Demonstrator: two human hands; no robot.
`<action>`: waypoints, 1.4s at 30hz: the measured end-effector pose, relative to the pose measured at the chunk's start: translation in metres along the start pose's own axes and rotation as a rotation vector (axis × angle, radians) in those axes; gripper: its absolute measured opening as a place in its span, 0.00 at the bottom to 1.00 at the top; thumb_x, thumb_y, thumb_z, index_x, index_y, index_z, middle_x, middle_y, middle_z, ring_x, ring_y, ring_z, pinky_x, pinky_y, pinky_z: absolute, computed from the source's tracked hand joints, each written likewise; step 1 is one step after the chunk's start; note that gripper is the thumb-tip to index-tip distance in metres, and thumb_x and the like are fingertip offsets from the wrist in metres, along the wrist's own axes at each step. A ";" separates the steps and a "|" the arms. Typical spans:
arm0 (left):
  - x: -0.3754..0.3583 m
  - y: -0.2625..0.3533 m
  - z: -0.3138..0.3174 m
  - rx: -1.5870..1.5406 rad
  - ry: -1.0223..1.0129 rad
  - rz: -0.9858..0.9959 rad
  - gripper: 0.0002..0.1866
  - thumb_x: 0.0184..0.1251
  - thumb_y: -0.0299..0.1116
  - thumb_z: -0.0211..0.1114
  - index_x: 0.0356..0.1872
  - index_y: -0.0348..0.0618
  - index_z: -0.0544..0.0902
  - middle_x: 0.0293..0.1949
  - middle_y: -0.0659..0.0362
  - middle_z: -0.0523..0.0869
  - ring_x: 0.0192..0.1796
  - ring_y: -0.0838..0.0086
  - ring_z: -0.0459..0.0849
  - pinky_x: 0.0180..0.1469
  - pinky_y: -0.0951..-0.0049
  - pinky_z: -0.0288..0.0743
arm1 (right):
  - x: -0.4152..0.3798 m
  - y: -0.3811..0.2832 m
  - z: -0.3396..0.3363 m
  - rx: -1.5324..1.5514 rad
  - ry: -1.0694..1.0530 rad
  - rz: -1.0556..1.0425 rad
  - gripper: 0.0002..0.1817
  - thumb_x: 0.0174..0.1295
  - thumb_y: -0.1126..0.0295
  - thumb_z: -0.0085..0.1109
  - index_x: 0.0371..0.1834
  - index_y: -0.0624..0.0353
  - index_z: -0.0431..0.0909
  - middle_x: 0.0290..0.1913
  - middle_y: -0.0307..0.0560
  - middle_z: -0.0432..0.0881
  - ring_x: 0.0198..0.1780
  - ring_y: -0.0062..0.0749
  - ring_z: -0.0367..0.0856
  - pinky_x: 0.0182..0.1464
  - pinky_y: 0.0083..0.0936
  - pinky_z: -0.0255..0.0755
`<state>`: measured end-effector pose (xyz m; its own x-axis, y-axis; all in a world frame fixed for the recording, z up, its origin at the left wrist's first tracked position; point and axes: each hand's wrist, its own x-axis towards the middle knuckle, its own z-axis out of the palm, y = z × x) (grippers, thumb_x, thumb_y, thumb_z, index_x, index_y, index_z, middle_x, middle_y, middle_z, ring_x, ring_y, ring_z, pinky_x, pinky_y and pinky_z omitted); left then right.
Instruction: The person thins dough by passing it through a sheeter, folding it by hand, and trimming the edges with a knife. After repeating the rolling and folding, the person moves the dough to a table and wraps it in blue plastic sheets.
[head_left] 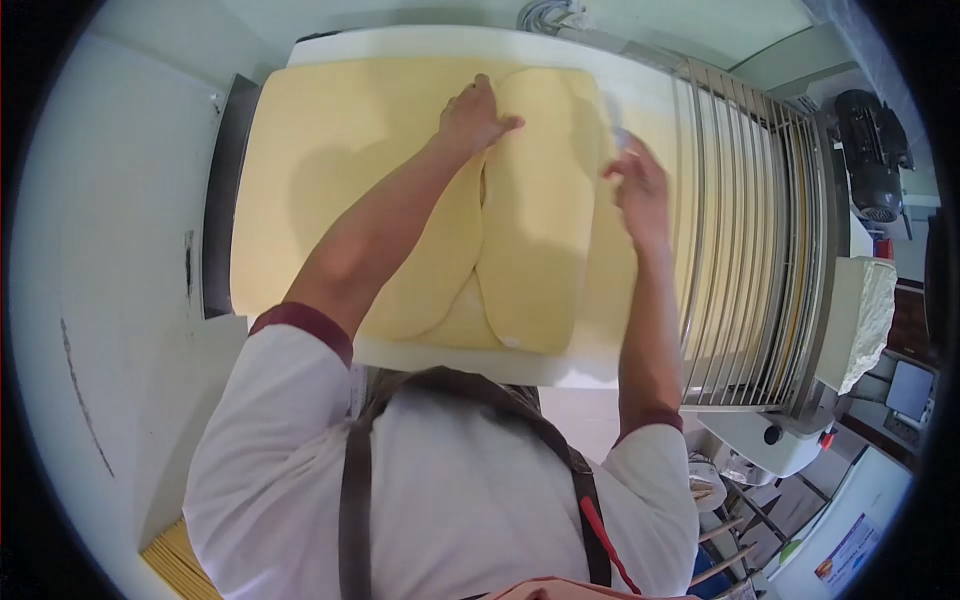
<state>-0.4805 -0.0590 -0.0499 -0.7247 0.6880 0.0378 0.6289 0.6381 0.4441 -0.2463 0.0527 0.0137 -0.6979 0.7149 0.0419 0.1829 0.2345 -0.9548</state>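
A wide sheet of pale yellow dough [390, 110] lies on the white belt, folded over on itself. Its left flap and its right flap [540, 210] meet along a seam, which parts into a V near the front. My left hand [474, 118] rests on the dough at the top of that seam, fingers stretched forward and thumb out over the right flap. Just beyond the right flap's outer edge is my right hand [642, 190], raised, its fingers closed around a thin, pale, blurred thing [620, 135] that I cannot make out.
A metal bar guard [745, 240] spans the belt on the right, with more dough sheet under it. Beyond it sit a dark motor [870, 155] and a machine housing with a red knob [826, 440]. A dark end plate [228, 200] borders the left, near the wall.
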 end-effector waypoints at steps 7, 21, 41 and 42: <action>0.011 -0.008 -0.011 -0.110 -0.066 -0.091 0.20 0.57 0.45 0.68 0.40 0.38 0.78 0.38 0.49 0.85 0.46 0.57 0.84 0.50 0.57 0.74 | 0.096 0.011 0.072 -0.384 -0.324 -0.014 0.15 0.65 0.69 0.50 0.52 0.48 0.81 0.42 0.51 0.84 0.43 0.49 0.81 0.48 0.37 0.75; 0.015 -0.008 -0.016 -0.185 0.000 -0.081 0.12 0.63 0.38 0.63 0.35 0.37 0.83 0.30 0.52 0.86 0.36 0.58 0.85 0.44 0.59 0.76 | 0.124 0.040 0.101 -0.484 -0.336 -0.224 0.12 0.63 0.67 0.51 0.44 0.49 0.85 0.41 0.49 0.80 0.44 0.45 0.80 0.47 0.39 0.74; -0.003 -0.016 -0.022 -0.271 -0.033 -0.212 0.15 0.64 0.35 0.66 0.43 0.34 0.76 0.32 0.55 0.85 0.30 0.75 0.83 0.32 0.74 0.76 | 0.102 0.035 0.095 -0.481 -0.537 -0.091 0.11 0.60 0.66 0.55 0.40 0.50 0.87 0.40 0.46 0.83 0.45 0.44 0.81 0.49 0.40 0.74; -0.005 -0.008 -0.025 -0.227 -0.056 -0.199 0.15 0.65 0.33 0.67 0.45 0.34 0.75 0.32 0.56 0.84 0.28 0.76 0.82 0.29 0.75 0.75 | 0.103 0.033 0.098 -0.477 -0.527 -0.093 0.11 0.60 0.67 0.55 0.40 0.50 0.87 0.40 0.46 0.83 0.44 0.44 0.81 0.49 0.39 0.74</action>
<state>-0.4890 -0.0766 -0.0317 -0.8067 0.5794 -0.1164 0.3928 0.6728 0.6270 -0.3800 0.0701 -0.0424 -0.9449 0.2929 -0.1463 0.3054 0.6271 -0.7166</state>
